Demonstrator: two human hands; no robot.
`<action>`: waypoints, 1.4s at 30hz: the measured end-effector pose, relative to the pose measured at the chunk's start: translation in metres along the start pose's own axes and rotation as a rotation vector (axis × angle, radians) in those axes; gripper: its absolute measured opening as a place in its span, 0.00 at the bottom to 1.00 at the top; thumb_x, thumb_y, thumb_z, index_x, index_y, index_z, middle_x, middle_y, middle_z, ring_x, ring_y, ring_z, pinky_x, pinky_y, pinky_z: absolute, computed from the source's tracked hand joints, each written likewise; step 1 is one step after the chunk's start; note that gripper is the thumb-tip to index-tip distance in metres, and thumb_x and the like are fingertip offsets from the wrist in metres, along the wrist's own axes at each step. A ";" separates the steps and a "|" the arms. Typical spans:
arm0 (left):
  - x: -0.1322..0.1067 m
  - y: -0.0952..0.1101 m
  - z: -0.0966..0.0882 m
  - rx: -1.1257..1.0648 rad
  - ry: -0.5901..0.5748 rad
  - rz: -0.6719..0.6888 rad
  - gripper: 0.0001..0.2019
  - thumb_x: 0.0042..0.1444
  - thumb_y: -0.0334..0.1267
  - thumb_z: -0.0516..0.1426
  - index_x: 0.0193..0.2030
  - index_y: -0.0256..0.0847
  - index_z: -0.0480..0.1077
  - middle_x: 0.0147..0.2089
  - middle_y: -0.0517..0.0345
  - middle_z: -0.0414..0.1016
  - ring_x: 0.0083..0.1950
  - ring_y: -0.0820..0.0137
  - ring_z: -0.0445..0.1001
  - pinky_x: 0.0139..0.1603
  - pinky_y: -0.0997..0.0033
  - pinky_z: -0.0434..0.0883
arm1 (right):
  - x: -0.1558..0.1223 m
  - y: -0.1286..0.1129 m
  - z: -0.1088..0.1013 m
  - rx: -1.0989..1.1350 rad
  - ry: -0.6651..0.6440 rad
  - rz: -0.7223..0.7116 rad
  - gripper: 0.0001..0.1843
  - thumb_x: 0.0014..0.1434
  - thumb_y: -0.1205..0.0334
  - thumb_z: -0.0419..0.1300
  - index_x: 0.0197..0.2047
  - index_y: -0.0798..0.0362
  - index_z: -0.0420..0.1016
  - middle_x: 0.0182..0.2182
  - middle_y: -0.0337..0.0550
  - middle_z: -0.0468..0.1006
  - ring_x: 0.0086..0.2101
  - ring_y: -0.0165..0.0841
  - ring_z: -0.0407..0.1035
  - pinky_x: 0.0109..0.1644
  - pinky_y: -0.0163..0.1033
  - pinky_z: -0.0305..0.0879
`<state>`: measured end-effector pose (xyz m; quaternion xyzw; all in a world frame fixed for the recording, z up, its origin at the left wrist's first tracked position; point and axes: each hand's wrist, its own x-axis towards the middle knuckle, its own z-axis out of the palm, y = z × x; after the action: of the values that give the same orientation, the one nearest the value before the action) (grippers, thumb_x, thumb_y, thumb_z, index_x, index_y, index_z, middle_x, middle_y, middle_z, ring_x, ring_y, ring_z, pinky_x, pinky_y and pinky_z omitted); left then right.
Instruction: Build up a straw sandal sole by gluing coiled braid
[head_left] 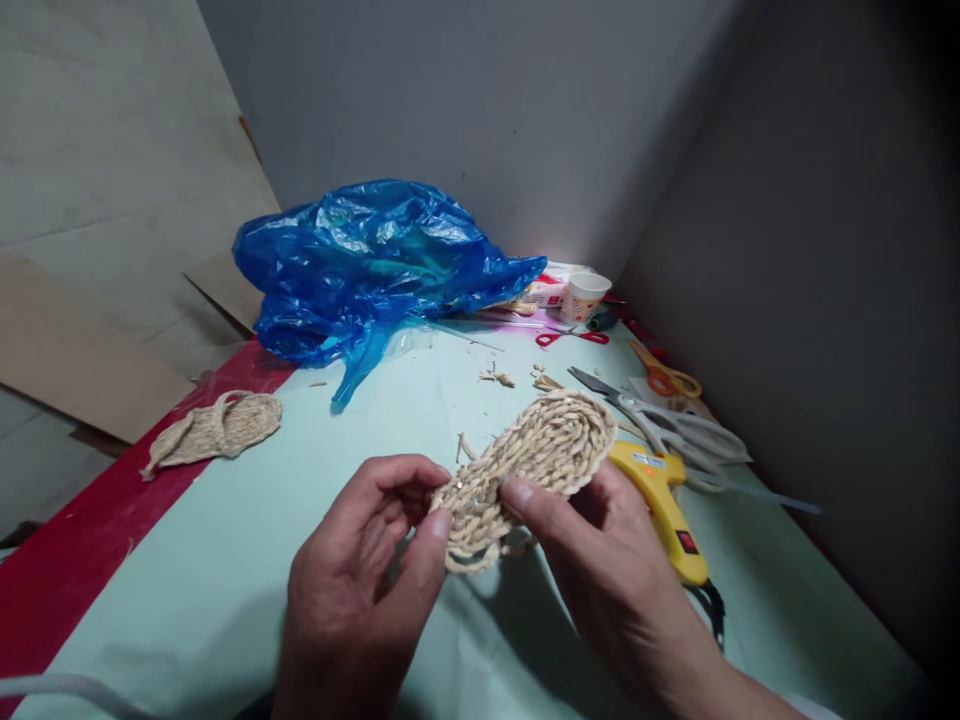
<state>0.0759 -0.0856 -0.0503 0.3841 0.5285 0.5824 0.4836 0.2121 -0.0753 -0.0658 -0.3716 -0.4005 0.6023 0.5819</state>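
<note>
Between my two hands, tilted above the table, is a braided straw sandal sole (551,445) coiled into a long oval. My left hand (367,570) pinches its near left end between thumb and fingers. Across its middle lies my right thumb, while the other fingers of my right hand (600,540) support it from beneath. A loose loop of braid hangs at the lower edge. To the left, a smaller straw sandal (217,432) with a strap across it rests on the table. A yellow glue gun (664,510) lies just beyond my right hand, partly covered by it.
A crumpled blue plastic bag (367,265) fills the back left. At the right lie large white-handled scissors (667,415), orange-handled scissors (667,375) and red-handled scissors (574,338). A paper cup (585,295) stands near the grey wall (510,120). Straw scraps (496,376) dot the tabletop.
</note>
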 end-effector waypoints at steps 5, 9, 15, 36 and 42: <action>0.002 -0.004 -0.001 -0.021 -0.004 -0.007 0.08 0.52 0.38 0.66 0.40 0.45 0.77 0.37 0.58 0.77 0.42 0.68 0.76 0.41 0.78 0.73 | 0.003 0.002 0.000 -0.064 0.019 -0.048 0.12 0.61 0.56 0.69 0.44 0.51 0.76 0.43 0.42 0.81 0.41 0.32 0.76 0.45 0.35 0.75; 0.001 -0.005 -0.003 0.034 0.027 0.049 0.10 0.53 0.39 0.66 0.43 0.48 0.79 0.43 0.59 0.80 0.47 0.67 0.77 0.47 0.77 0.72 | 0.003 0.004 0.001 -0.120 0.027 -0.081 0.13 0.61 0.55 0.69 0.45 0.51 0.76 0.44 0.42 0.81 0.43 0.32 0.77 0.48 0.34 0.75; 0.000 -0.002 -0.005 0.131 0.004 0.106 0.07 0.53 0.40 0.66 0.39 0.47 0.81 0.43 0.57 0.82 0.45 0.64 0.79 0.45 0.73 0.73 | 0.001 0.004 0.003 -0.130 0.050 -0.075 0.13 0.60 0.55 0.70 0.44 0.51 0.76 0.41 0.40 0.82 0.41 0.31 0.77 0.45 0.32 0.75; 0.003 -0.008 -0.006 0.129 0.020 0.191 0.08 0.53 0.40 0.68 0.41 0.50 0.84 0.46 0.59 0.81 0.48 0.63 0.77 0.49 0.73 0.71 | 0.004 0.005 0.004 0.047 0.062 -0.083 0.14 0.61 0.56 0.69 0.47 0.51 0.75 0.44 0.43 0.81 0.43 0.34 0.76 0.49 0.40 0.74; 0.004 -0.009 -0.006 0.025 -0.012 0.034 0.13 0.55 0.44 0.67 0.47 0.51 0.83 0.48 0.60 0.81 0.51 0.64 0.77 0.51 0.73 0.71 | 0.009 0.005 0.000 0.050 0.072 -0.098 0.17 0.60 0.56 0.70 0.51 0.49 0.74 0.48 0.42 0.80 0.46 0.34 0.76 0.51 0.40 0.73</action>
<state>0.0709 -0.0837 -0.0605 0.4026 0.5263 0.5815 0.4721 0.2095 -0.0667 -0.0698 -0.3584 -0.3819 0.5692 0.6338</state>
